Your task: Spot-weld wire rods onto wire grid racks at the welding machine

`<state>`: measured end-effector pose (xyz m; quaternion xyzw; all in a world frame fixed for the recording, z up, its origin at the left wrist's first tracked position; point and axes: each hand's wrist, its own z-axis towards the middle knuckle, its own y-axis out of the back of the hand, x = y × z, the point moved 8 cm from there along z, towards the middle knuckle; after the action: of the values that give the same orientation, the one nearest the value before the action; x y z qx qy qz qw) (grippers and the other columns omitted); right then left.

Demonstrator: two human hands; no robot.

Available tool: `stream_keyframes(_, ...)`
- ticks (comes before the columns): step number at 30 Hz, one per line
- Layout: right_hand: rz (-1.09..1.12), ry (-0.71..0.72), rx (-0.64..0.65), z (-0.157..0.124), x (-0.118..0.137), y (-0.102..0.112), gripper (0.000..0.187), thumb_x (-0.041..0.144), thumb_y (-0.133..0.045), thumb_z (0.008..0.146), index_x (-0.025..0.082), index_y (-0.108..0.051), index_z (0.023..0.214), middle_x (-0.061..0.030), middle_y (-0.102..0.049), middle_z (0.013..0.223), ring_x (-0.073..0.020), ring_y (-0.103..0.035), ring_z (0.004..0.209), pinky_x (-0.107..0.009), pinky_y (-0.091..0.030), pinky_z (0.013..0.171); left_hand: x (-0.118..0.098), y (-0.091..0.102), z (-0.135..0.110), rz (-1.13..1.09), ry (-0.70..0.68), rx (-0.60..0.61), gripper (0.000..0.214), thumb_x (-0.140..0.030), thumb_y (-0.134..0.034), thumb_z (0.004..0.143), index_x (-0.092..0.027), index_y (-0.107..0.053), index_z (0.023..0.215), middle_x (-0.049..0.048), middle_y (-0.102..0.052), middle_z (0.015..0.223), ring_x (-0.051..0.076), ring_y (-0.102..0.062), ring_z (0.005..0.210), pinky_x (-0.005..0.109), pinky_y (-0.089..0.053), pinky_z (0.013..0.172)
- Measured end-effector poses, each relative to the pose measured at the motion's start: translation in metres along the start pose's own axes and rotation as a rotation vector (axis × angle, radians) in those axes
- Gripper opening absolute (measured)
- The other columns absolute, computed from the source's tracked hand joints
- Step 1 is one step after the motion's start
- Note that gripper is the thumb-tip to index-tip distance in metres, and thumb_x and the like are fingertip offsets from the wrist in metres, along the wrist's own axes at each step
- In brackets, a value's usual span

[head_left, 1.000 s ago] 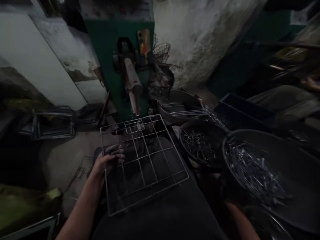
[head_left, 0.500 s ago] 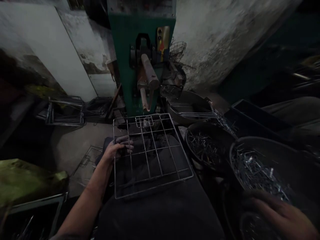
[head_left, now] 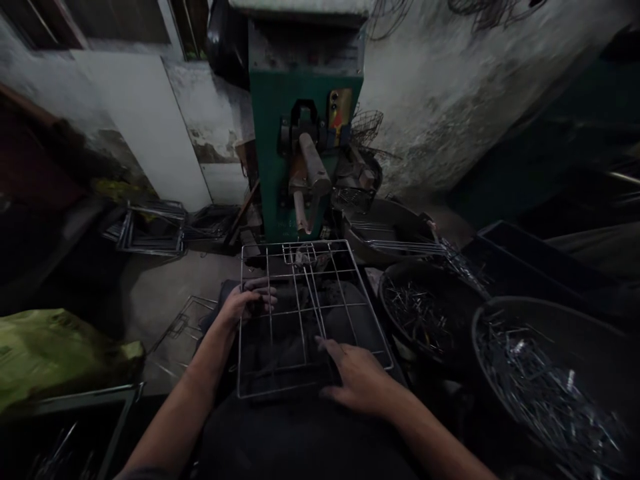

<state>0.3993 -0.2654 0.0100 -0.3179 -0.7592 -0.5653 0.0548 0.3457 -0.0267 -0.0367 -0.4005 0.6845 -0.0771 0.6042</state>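
swings right hand (head_left: pixel 357 377) from wire pieces (head_left: pixel 545 383) to wire grid (head_left: pixel 300 310), cannot tell if pinching one; clasps grid with left hand (head_left: pixel 245 300): now two-handed work.

Slim metal wire with a dull sheen is being shown in the grid (head_left: pixel 299 311). Brighter metal is being displayed by the loose pieces (head_left: pixel 545 390) in the matt, dark basin (head_left: pixel 600 340). Painted metal is being presented by the green cabinet (head_left: pixel 270 167), scuffed metal by its cylindrical arm (head_left: pixel 315 165). Glossy plastic is being suggested by the black bag (head_left: pixel 227 47), rough plaster by the wall (head_left: pixel 440 100).
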Motion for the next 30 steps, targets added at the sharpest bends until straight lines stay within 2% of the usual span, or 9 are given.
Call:
stream_keyframes(5, -0.092, 0.063, -0.003, 0.013, 0.007, 0.003, 0.087, 0.042, -0.076, 0.062, 0.014, -0.039, 0.136, -0.0177, -0.05, 0.131, -0.0304, -0.055, 0.106, -0.04, -0.041, 0.09, 0.001, -0.001, 0.001, 0.007, -0.003, 0.003, 0.047, -0.008, -0.061, 0.063, -0.009, -0.057, 0.11, 0.016, -0.069, 0.095, 0.028, -0.067, 0.08, 0.04, -0.053, 0.068)
stream_keyframes(7, -0.144, 0.073, 0.004, 0.019, 0.009, 0.004, 0.087, 0.041, -0.077, 0.061, 0.012, -0.04, 0.134, -0.0195, -0.05, 0.13, -0.0316, -0.056, 0.104, -0.041, -0.041, 0.089, 0.002, -0.002, 0.002, 0.009, 0.004, 0.001, 0.047, -0.008, -0.061, 0.062, -0.01, -0.057, 0.109, 0.0159, -0.069, 0.095, 0.028, -0.067, 0.079, 0.04, -0.053, 0.068)
stream_keyframes(10, -0.199, 0.09, 0.029, 0.023, 0.011, 0.001, 0.082, 0.036, -0.073, 0.063, 0.008, -0.04, 0.133, -0.0198, -0.055, 0.122, -0.0319, -0.057, 0.099, -0.042, -0.042, 0.086, 0.003, -0.003, 0.004, -0.001, 0.0, 0.007, 0.047, -0.008, -0.062, 0.062, -0.01, -0.057, 0.108, 0.0156, -0.069, 0.095, 0.028, -0.067, 0.079, 0.04, -0.052, 0.067)
stream_keyframes(13, -0.221, 0.13, 0.052, 0.021, 0.013, -0.006, 0.073, 0.027, -0.065, 0.066, 0.006, -0.041, 0.132, -0.0193, -0.055, 0.123, -0.0304, -0.057, 0.097, -0.041, -0.043, 0.085, 0.003, -0.002, 0.005, -0.001, -0.009, 0.011, 0.047, -0.009, -0.063, 0.062, -0.01, -0.057, 0.108, 0.0161, -0.069, 0.095, 0.028, -0.067, 0.079, 0.04, -0.052, 0.067)
stream_keyframes(22, -0.21, 0.213, 0.026, 0.02, 0.005, -0.017, 0.066, 0.028, -0.059, 0.068, 0.01, -0.043, 0.13, -0.0168, -0.045, 0.137, -0.0278, -0.055, 0.101, -0.039, -0.042, 0.086, 0.001, 0.0, 0.003, 0.01, -0.028, -0.004, 0.049, -0.012, -0.069, 0.062, -0.01, -0.056, 0.109, 0.0156, -0.069, 0.093, 0.027, -0.067, 0.076, 0.038, -0.053, 0.064)
stream_keyframes(30, -0.211, 0.208, -0.017, 0.019, -0.002, -0.01, 0.062, 0.027, -0.057, 0.066, 0.013, -0.048, 0.125, -0.0143, -0.055, 0.124, -0.0262, -0.054, 0.097, -0.038, -0.041, 0.086, -0.007, -0.008, 0.007, -0.015, -0.098, 0.041, 0.048, -0.013, -0.069, 0.063, -0.011, -0.056, 0.109, 0.0149, -0.069, 0.09, 0.026, -0.067, 0.073, 0.037, -0.053, 0.061)
